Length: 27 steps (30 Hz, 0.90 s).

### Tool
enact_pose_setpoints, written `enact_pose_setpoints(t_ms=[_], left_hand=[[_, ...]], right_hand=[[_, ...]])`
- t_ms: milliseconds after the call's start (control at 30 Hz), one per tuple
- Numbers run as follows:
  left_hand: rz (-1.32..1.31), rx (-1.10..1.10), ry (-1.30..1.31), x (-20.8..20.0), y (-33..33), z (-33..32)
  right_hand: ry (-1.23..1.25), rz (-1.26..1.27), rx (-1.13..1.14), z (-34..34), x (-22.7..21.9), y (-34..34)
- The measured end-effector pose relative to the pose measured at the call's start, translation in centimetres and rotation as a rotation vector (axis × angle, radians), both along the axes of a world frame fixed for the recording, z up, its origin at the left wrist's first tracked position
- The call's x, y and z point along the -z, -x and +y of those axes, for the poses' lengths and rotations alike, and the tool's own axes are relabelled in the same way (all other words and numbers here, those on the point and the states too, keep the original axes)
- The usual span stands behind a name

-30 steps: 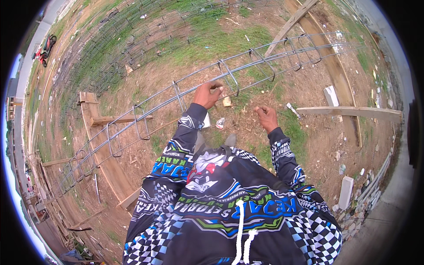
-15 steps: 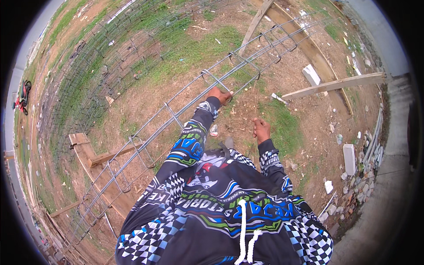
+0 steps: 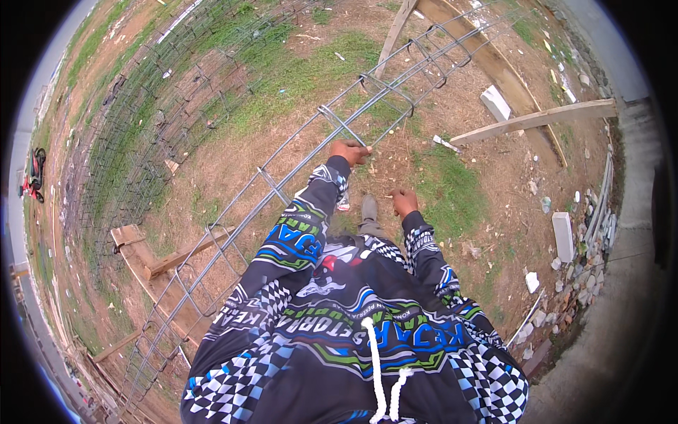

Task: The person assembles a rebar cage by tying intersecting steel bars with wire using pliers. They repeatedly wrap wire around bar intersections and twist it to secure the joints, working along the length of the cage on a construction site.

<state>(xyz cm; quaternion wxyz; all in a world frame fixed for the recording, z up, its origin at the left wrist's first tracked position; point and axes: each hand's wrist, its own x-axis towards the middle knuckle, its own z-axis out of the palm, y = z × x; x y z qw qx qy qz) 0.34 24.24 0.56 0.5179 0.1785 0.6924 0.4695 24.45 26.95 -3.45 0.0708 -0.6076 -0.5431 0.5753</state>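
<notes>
A long steel rebar cage (image 3: 296,162) runs diagonally from the lower left to the upper right, made of straight bars with square stirrups tied across them. My left hand (image 3: 349,152) is closed at its near side, fingers curled at the corner of a stirrup (image 3: 342,126). To the right and nearer to me, my right hand (image 3: 405,202) is held in the air with fingers curled together, apart from the cage. Whatever is pinched in it, if anything, is too small to make out. My boot (image 3: 369,207) shows on the ground between both hands.
Wooden boards (image 3: 134,258) prop the cage at lower left. A plank (image 3: 537,128) and a long board (image 3: 487,63) lie at right, near white blocks (image 3: 563,237) and rubble (image 3: 575,283). More rebar cages (image 3: 127,155) lie on grass at left, beyond them a red motorbike (image 3: 34,177).
My right hand has moved left, closer to my left hand, and turned. My left hand stays at the same stirrup. My boot now shows more fully.
</notes>
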Motion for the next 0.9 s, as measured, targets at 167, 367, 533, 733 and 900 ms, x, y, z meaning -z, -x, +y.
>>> enact_pose_setpoints(t_ms=[167,367,533,733,900], left_hand=[[0.054,-0.005,0.012,-1.2,-0.4,-0.2],[-0.019,-0.082,-0.006,-0.7,0.2,-0.7],[-0.111,-0.199,0.061,-3.3,0.0,0.3],[0.052,-0.132,0.104,-1.7,0.8,-1.8],[-0.043,-0.246,0.121,-4.8,-0.1,-2.2]], right_hand=[[0.164,0.098,-0.015,2.9,2.8,-3.4],[0.169,0.233,-0.019,6.5,0.2,-4.6],[-0.072,0.209,-0.205,10.1,1.4,-2.7],[-0.039,0.359,-0.05,11.6,-0.7,0.3],[-0.36,0.47,0.079,14.2,-3.9,3.8]])
